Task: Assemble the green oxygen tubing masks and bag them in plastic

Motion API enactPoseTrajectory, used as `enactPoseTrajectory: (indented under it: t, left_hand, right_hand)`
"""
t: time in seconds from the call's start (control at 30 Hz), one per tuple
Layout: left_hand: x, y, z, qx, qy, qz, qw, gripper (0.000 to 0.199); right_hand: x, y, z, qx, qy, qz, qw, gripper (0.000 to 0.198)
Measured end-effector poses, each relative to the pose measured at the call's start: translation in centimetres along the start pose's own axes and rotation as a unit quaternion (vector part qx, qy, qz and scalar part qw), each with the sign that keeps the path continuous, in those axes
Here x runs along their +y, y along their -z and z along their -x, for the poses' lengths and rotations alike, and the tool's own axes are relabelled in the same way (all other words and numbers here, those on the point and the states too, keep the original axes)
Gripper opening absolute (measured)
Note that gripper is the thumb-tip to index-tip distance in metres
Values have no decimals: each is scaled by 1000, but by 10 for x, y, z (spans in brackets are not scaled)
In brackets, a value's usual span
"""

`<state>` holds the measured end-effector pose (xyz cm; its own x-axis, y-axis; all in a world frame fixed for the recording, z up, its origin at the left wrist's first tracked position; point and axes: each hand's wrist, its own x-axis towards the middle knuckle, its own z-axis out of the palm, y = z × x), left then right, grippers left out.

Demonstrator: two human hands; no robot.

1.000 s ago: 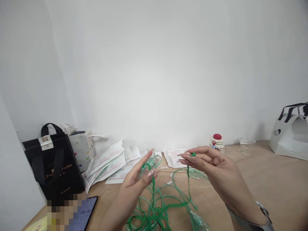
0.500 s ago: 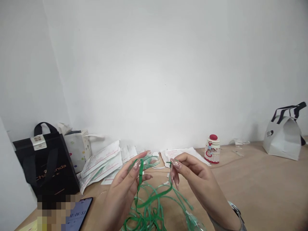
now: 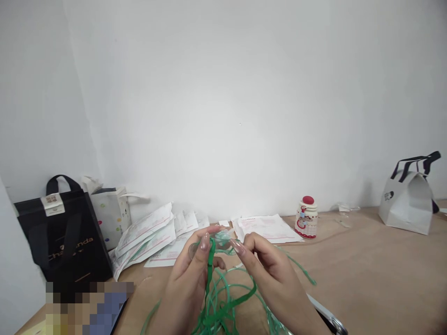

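My left hand [image 3: 199, 260] is closed around a clear green-tinted plastic mask [image 3: 223, 241], held above the table. A green elastic strap [image 3: 209, 267] hangs from the mask beside my left thumb and loops down to the right. My right hand [image 3: 263, 260] pinches at the mask's right edge, thumb against forefinger; the other end of the strap runs up into these fingers, its tip hidden. Below both hands lies a tangle of pale green tubing [image 3: 226, 291] with more green strap, and clear plastic shows at its lower right.
Flat white packets [image 3: 150, 232] lean at the left back, beside a dotted bag [image 3: 111, 214] and a black bag [image 3: 70, 242]. Another packet [image 3: 268, 228] lies behind my hands. A red-topped bottle [image 3: 307, 218] and a white bag [image 3: 407, 202] stand rightward. Part of the lower left is pixelated.
My right hand has moved left with the strap end, up to the mask's edge. The mask has tilted between my hands. A tube end now shows farther right on the table.
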<state>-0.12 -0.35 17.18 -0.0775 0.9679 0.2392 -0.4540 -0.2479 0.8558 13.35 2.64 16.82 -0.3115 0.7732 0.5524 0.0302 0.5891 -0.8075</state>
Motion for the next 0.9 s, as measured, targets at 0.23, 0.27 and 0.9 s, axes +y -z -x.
enactPoseTrajectory:
  t: [0.23, 0.27, 0.9]
  left_hand:
    - [3, 2, 4, -29, 8, 50, 998, 27]
    - [4, 2, 4, -31, 12, 49, 998, 28]
    - [3, 1, 4, -34, 12, 15, 999, 30]
  right_hand:
    - [-1, 1, 2, 9, 22, 2, 1000, 31]
    - [-1, 1, 3, 6, 25, 3, 1000, 31]
    - [-3, 2, 4, 18, 38, -88, 995, 29]
